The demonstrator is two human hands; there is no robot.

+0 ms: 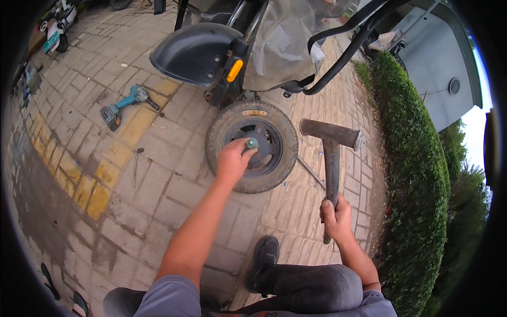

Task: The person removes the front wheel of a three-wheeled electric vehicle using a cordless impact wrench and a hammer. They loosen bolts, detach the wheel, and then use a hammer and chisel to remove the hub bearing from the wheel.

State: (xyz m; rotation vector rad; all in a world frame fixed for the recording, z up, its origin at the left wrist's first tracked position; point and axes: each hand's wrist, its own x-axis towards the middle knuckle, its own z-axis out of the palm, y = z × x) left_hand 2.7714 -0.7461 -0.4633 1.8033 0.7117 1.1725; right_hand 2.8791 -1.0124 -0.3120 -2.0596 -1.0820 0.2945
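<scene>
My left hand (pixel 235 160) is closed around a tool with a round green handle (pixel 252 143), seen end-on over the hub of a wheel (pixel 274 171). The tool's shaft is hidden, so I cannot tell whether it touches the hub. The wheel has a worn tyre and a dark rim, and sits below the front of a vehicle. In my right hand (pixel 338 216), fingers wrapped round its dark handle, is a heavy hammer (pixel 331 153). Its long, rust-brown head is raised to the right of the wheel, apart from it.
A black fender (pixel 195 53) and clear plastic sheeting (pixel 280 45) overhang the wheel. On the paving lie a teal cordless impact wrench (pixel 125 105) and a thin metal rod tool (pixel 135 168). Another metal bar (pixel 311 171) lies right of the tyre. A hedge (pixel 412 158) lines the right side.
</scene>
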